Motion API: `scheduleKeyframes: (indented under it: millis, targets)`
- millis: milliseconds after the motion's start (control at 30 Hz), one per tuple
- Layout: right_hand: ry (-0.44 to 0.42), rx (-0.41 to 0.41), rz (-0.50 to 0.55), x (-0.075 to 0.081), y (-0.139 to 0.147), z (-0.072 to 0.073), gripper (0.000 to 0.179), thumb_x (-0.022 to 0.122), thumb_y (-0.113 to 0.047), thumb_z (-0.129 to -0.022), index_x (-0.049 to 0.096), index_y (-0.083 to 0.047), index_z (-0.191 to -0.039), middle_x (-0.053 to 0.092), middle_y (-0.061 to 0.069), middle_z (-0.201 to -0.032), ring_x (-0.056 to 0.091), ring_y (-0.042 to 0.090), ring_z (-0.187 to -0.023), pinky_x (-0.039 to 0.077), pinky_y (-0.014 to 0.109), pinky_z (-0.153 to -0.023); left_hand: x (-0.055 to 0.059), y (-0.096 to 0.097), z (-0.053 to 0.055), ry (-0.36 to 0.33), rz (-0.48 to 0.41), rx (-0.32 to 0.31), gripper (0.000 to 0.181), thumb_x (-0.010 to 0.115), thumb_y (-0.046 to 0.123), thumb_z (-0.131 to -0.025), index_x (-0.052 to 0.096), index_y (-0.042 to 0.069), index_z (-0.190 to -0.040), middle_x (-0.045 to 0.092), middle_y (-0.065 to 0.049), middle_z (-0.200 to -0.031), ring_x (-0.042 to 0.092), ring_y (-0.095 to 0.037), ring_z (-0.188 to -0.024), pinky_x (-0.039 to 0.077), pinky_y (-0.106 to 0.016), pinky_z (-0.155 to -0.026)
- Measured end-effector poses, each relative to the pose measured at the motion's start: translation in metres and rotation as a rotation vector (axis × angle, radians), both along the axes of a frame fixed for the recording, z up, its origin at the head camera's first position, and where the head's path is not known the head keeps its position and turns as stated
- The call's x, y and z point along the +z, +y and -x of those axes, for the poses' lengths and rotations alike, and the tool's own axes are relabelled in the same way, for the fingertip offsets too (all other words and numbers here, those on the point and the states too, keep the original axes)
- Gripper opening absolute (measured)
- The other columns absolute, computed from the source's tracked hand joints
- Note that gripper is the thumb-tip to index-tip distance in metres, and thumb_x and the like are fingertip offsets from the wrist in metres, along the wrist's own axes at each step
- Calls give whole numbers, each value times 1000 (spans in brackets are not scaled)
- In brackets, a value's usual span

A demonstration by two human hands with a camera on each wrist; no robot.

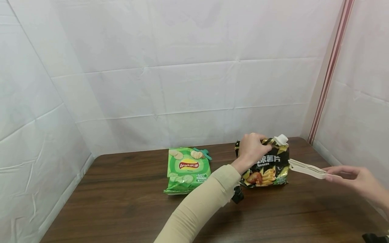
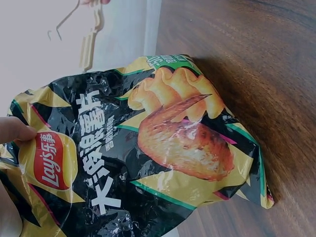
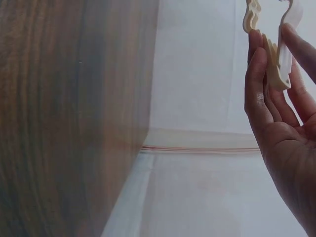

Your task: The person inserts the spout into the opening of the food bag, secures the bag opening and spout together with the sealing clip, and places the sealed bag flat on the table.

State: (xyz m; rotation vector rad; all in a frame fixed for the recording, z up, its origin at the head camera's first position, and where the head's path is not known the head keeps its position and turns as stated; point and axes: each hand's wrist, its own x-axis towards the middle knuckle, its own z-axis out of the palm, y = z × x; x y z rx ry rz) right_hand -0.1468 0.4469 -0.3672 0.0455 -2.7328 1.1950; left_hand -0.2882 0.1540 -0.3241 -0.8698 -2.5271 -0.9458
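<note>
My left hand (image 1: 251, 148) grips the upper edge of a black and gold Lay's chip bag (image 1: 264, 177), holding it upright at the table's right side. In the left wrist view the thumb presses the bag (image 2: 168, 143) beside the red logo. A white spout-like cap (image 1: 281, 139) shows at the bag's top right corner. To the right of the bag, my right hand (image 1: 361, 180) pinches the end of a cream bag clip (image 1: 307, 168). In the right wrist view the clip's (image 3: 282, 85) two hinged arms stand apart, with fingers on one side and thumb on the other.
A green Lay's chip bag (image 1: 188, 172) lies left of the black one on the dark wooden table (image 1: 121, 199). A teal clip-like piece (image 1: 204, 153) peeks out at its top right corner. White sheeting (image 1: 188, 84) encloses the back and sides.
</note>
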Motion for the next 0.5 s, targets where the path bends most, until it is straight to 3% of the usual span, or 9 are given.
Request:
scheduleKeyframes:
  millis: [333,500]
  targets:
    - [41,-64,-21,14,9,7,21,69,-18,-88,70,-9,-107,68,-21,-107,52,-21,-95,44,9,-67,0,1,0,-3,-17,-3,12,70,25,-84,77,23,-94,67,10,-65,33,2,-35,24,-14,-35]
    - [54,-100,-2,13,4,15,23,69,-22,-88,70,-11,-108,68,-24,-105,55,-19,-93,44,8,-67,0,0,1,-16,-11,0,13,70,25,-84,77,23,-95,67,10,-66,32,1,-34,22,-14,-35]
